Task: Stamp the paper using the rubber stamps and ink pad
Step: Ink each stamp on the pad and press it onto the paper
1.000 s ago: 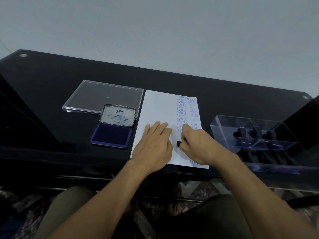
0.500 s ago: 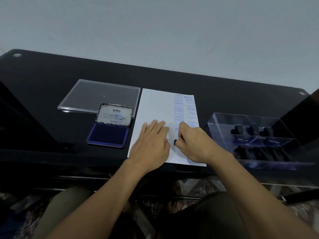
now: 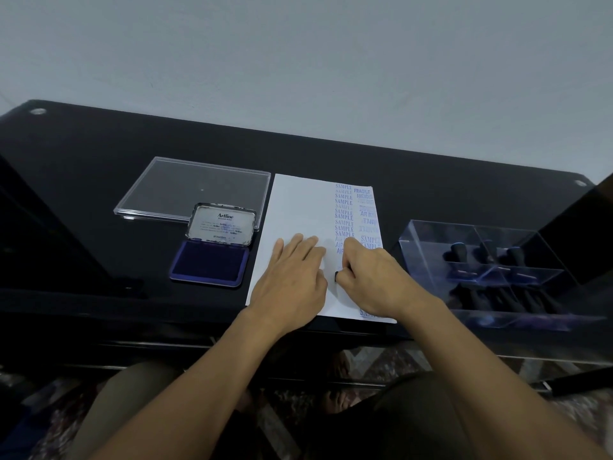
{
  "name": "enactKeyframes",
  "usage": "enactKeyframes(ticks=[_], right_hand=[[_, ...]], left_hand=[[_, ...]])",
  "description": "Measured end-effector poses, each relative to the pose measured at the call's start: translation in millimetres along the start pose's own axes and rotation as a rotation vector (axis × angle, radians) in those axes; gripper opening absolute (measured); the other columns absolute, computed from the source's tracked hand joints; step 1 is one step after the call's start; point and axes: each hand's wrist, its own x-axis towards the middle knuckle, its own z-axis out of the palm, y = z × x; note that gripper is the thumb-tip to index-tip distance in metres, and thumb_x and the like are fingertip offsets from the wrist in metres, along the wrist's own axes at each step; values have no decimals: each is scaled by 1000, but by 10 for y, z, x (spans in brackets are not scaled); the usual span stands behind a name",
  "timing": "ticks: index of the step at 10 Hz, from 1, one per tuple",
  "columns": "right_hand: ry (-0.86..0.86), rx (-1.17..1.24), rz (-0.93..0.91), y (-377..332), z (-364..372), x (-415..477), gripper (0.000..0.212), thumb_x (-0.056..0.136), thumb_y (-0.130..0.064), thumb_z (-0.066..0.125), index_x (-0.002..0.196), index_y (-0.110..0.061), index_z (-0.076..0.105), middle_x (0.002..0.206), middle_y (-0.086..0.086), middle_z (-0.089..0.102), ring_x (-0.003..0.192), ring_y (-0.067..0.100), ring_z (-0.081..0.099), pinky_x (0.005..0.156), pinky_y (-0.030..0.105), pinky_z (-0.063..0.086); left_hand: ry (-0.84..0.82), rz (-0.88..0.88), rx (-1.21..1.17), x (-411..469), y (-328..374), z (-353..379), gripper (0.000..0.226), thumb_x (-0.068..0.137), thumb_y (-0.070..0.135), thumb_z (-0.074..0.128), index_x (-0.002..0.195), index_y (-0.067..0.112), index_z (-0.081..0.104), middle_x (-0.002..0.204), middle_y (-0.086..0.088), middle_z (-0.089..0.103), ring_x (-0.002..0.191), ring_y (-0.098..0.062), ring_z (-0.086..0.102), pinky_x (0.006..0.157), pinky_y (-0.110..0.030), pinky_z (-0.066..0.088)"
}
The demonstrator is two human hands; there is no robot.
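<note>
Left hand (image 3: 292,277) spread on paper (image 3: 298,207), right hand (image 3: 374,277) pinches stamp (image 3: 336,276), ink pad (image 3: 209,264) alongside

Table (image 3: 99,194): black and glossy, its far edge against a pale wall.
Paper (image 3: 298,207): white sheet at the middle of the near edge, blue stamp marks down its right side.
Ink pad (image 3: 210,265): open, just left of the paper.
Clear lid (image 3: 195,185): flat, just behind the ink pad.
Clear box (image 3: 428,247): divided, near the right edge.
</note>
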Motion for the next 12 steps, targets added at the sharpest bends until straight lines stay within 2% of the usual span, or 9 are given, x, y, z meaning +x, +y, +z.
enactKeyframes(ticks=[4, 9, 12], right_hand=[[17, 20, -4, -15, 11, -32, 15, 97, -21, 45, 85, -18, 37, 78, 5, 53, 65, 22, 46, 52, 35, 32], [3, 38, 19, -33, -13, -28, 11, 95, -22, 46, 89, -14, 41, 79, 7, 56, 70, 25, 48, 54, 37, 34], [-6, 52, 34, -43, -23, -33, 11, 96, -22, 46, 90, -14, 42, 81, 7, 56, 73, 27, 51, 59, 40, 41]], left_hand=[[-6, 4, -3, -1, -5, -5, 46, 102, 22, 31, 147, 15, 38, 161, -1, 22, 151, -19, 5, 123, -40, -3], [-16, 3, 2, 2, -14, -5, 46, 102, 23, 31, 147, 16, 36, 162, -1, 21, 151, -19, 5, 123, -41, -2], [-9, 4, -4, 3, -11, -3, 46, 101, 22, 32, 147, 16, 37, 161, -1, 22, 151, -19, 6, 124, -41, -2]])
